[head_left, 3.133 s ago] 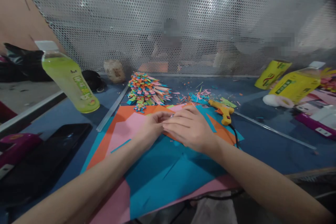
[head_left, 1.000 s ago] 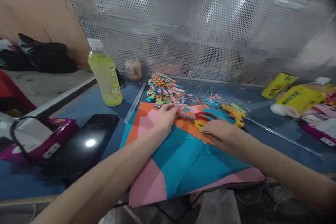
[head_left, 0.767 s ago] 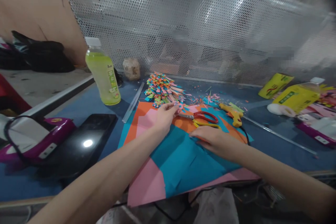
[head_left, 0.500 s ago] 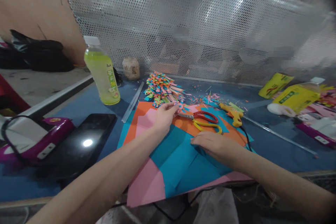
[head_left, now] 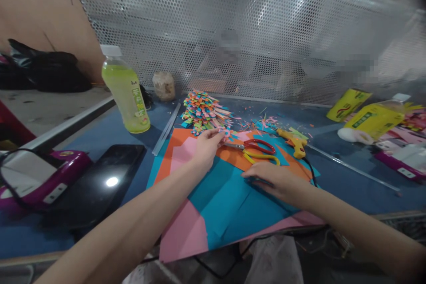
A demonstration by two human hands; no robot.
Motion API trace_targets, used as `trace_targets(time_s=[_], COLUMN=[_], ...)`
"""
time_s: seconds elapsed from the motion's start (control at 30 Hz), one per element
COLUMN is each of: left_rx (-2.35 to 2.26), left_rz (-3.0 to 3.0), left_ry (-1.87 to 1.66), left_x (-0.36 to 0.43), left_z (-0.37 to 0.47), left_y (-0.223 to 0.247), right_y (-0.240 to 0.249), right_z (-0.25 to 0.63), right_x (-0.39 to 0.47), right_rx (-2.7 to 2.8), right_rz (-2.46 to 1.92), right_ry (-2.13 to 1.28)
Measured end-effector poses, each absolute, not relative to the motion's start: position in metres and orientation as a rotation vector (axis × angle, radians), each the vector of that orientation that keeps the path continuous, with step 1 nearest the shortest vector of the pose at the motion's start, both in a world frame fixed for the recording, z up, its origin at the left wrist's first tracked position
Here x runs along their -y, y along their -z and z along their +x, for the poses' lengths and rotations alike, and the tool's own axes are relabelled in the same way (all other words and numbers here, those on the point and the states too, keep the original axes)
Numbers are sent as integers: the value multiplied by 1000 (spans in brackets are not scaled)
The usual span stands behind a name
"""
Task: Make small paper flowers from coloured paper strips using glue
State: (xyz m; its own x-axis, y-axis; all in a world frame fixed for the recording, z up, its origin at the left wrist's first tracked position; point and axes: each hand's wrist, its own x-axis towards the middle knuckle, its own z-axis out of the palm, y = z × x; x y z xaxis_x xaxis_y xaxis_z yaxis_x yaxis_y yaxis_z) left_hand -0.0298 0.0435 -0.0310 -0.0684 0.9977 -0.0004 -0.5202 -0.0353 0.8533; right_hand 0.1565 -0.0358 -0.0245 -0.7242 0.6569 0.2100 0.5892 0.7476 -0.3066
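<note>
Between the fingertips of my left hand [head_left: 208,144] is a small pink and blue paper piece [head_left: 226,133], shaped like a small flower. Low over the blue paper sheet [head_left: 229,204], my right hand [head_left: 271,178] has its fingers curled round a slim dark tool [head_left: 259,180], whose kind I cannot make out. Scissors [head_left: 261,153] with red and yellow handles lie between my hands on orange paper [head_left: 229,154]. Just beyond my left hand stands a cone-shaped pile of multicoloured folded paper pieces [head_left: 203,111].
At left are a drink bottle [head_left: 126,97], a dark phone [head_left: 113,173] and a purple box [head_left: 63,177]. A yellow glue gun [head_left: 294,143] and clear glue stick [head_left: 353,168] lie right. Paper scraps [head_left: 262,124] litter the back; a yellow bottle [head_left: 374,122] lies far right.
My right hand has lifted slightly, and a slim dark tool now shows under its fingers. My left hand stays almost in place with the paper piece. The view has shifted slightly.
</note>
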Motion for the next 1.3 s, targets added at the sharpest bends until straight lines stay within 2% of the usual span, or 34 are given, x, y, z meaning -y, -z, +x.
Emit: trace_targets(time_s=[0.73, 1.03, 1.3], left_rx=[-826, -823, -817], left_rz=[764, 772, 783], left_ry=[-1474, -1464, -1463], left_x=[-44, -43, -43], left_z=[-29, -29, -28], left_y=[31, 31, 30], right_y=[21, 11, 19], right_z=[148, 157, 165], right_x=[35, 24, 23], right_rx=[2485, 2728, 2534], right_rz=[-1077, -931, -882], right_ry=[-429, -556, -823])
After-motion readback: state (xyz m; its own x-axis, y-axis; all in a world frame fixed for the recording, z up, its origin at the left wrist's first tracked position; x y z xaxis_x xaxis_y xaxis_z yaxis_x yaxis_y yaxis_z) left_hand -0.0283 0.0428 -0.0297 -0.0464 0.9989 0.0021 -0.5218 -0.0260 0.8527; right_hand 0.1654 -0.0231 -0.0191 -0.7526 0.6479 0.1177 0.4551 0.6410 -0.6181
